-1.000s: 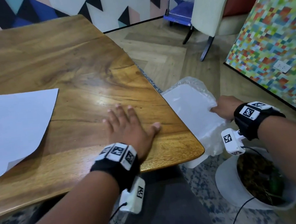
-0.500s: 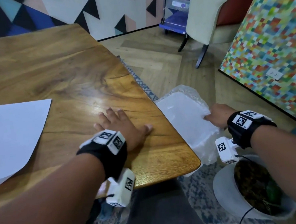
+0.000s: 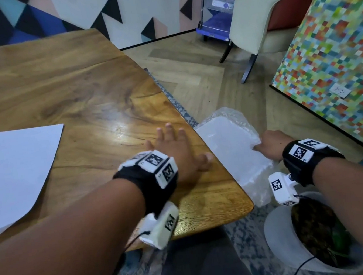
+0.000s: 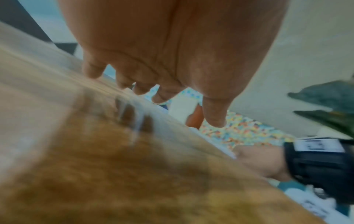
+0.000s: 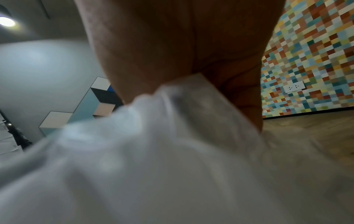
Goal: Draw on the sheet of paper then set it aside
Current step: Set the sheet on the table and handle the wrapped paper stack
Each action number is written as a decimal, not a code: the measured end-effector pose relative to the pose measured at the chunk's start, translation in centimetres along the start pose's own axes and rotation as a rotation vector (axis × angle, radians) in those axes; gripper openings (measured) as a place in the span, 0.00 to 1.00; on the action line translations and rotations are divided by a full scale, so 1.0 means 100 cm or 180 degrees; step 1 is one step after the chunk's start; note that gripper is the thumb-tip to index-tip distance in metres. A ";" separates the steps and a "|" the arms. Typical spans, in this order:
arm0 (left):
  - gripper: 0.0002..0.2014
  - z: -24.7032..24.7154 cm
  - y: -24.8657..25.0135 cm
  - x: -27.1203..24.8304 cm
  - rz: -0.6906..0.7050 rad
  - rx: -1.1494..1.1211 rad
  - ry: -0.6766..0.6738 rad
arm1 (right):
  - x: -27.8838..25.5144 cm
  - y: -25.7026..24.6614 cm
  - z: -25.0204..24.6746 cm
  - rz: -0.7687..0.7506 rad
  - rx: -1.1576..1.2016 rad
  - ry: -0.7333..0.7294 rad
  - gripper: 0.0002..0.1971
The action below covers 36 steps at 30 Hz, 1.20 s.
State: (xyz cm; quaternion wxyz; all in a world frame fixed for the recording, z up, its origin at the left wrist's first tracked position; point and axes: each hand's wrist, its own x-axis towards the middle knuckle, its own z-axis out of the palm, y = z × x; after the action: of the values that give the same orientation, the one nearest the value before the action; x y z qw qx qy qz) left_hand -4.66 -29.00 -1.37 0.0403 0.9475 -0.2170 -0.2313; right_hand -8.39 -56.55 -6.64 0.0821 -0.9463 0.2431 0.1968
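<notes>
- The left hand point(image 3: 176, 157) lies flat on the wooden surface point(image 3: 82, 87), near its right edge, with its fingers point(image 3: 170, 130) spread wide and holding nothing.
- In the left wrist view the left hand's fingertips point(image 4: 214, 121) point down at the surface, and the wood looks very blurry.
- The right hand point(image 3: 271, 145) is off the surface, past its right edge, and grips a stack of white paper in a clear plastic wrap point(image 3: 230, 150).
- Its fingers are hidden under the stack in the head view, so only the back of the hand shows.
- In the right wrist view the stack is a big blurry white shape point(image 5: 153, 159) pinched against the palm, and it hides most of the fingers.
- One sheet of paper point(image 3: 13, 171) lies at the left edge of the surface, well apart from both hands, and the picture cuts off its left side.
- No drawing shows on the sheet.
- A white pot with a plant point(image 3: 314, 235) stands on the floor below the right wrist, partly hidden by the arm.
</notes>
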 end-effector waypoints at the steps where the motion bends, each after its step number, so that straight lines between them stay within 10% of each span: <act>1: 0.54 0.000 -0.004 0.003 -0.0082 0.0041 0.0003 | 0.000 0.000 0.001 -0.0001 0.0006 -0.0013 0.20; 7: 0.54 0.013 0.037 -0.009 0.0773 0.0192 -0.0440 | 0.000 0.000 -0.001 -0.0025 0.0045 -0.0010 0.19; 18: 0.59 0.013 -0.062 -0.016 -0.0765 -0.0021 0.0130 | -0.003 0.011 0.011 -0.0050 0.0150 -0.0016 0.21; 28: 0.53 0.032 0.071 -0.022 0.0806 -0.0206 -0.0313 | -0.006 0.010 0.005 -0.0038 0.0092 0.0008 0.19; 36: 0.54 0.058 -0.032 -0.077 -0.0446 -0.0362 0.0321 | -0.003 0.009 0.008 -0.0038 -0.0011 0.0011 0.22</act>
State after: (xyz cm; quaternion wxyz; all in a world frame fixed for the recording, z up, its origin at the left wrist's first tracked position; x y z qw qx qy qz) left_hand -12.21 -22.69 -3.86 0.0886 0.9670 -0.1344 -0.1975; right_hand -9.39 -57.03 -7.26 0.0812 -0.9482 0.2372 0.1951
